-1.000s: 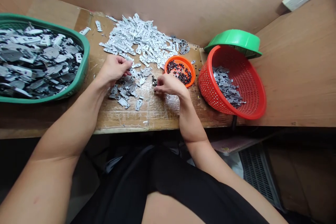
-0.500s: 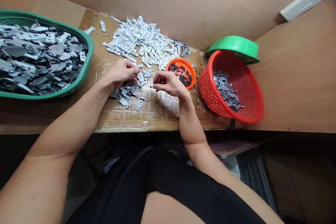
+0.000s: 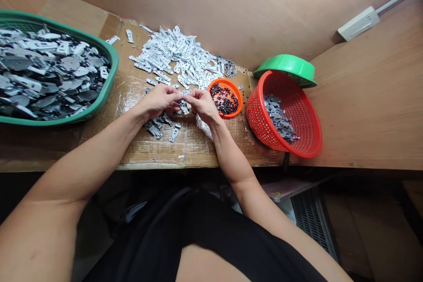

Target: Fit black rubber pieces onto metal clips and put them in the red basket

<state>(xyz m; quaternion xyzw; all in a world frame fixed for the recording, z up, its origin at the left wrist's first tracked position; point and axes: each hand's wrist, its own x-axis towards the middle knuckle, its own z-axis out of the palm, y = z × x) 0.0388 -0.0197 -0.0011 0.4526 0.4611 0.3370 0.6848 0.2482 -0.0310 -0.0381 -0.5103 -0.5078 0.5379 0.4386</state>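
My left hand is closed, thumb and fingers pinching a small grey metal plate with holes in it. Against it, fingertip to fingertip, comes my right hand, also in a pinch; whatever lies between its fingers is too small to make out. Loose grey metal plates lie under and in front of my left hand. Just right of my right hand stands an orange dish with small dark parts in it, perhaps screws. A heap of pale metal pieces spreads behind both hands.
A big green basket full of metal parts stands at the left. On the right a red basket leans over with grey plates inside, and a bright green basket sits behind it. Wooden walls enclose the back and right.
My right hand has moved left to meet my left hand, which has shifted slightly right. Their fingertips, apart before, are now together at the plate. The view has turned a little.
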